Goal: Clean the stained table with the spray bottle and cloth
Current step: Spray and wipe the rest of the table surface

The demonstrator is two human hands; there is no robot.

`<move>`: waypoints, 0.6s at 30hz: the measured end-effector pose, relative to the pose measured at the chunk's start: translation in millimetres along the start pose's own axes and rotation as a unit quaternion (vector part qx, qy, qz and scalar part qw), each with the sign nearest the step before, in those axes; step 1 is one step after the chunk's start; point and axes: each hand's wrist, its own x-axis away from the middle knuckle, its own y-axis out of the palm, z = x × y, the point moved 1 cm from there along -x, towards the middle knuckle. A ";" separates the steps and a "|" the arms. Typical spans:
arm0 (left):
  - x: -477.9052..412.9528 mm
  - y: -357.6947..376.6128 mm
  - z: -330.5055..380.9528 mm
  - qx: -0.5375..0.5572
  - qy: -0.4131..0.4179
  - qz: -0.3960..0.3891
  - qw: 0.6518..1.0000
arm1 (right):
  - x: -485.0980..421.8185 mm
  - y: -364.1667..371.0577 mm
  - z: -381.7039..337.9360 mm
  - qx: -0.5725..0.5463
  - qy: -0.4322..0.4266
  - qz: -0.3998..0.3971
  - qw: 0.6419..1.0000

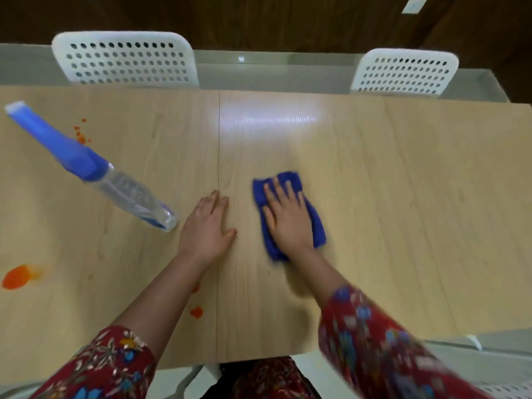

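My right hand (pixel 286 217) presses flat on a blue cloth (pixel 316 223) on the light wooden table (pixel 403 197), right of the centre seam. My left hand (pixel 205 226) rests flat on the table with its fingers together, holding nothing. A clear spray bottle (pixel 126 191) with a blue head stands just left of my left hand. Orange stains lie at the far left (pixel 80 135), at the near left (pixel 18 276) and beside my left forearm (pixel 197 311).
Two white perforated chairs stand at the table's far edge, one at the left (pixel 123 61) and one at the right (pixel 404 72). A dark wooden wall is behind them. The table's near edge is close to my body.
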 end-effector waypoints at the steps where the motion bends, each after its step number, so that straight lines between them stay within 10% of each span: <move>1: -4.6 0.9 0.5 -0.002 -0.002 0.005 1.000 | 26.6 1.8 1.6 -0.008 -0.025 -0.006 1.000; 10: -18.1 1.5 2.1 -0.005 -0.010 0.009 1.000 | -72.1 -33.4 111.4 0.009 0.272 0.018 0.962; 18: -15.2 4.9 -1.5 0.012 -0.006 0.013 1.000 | -182.2 -22.8 -6.5 0.005 0.015 -0.028 0.999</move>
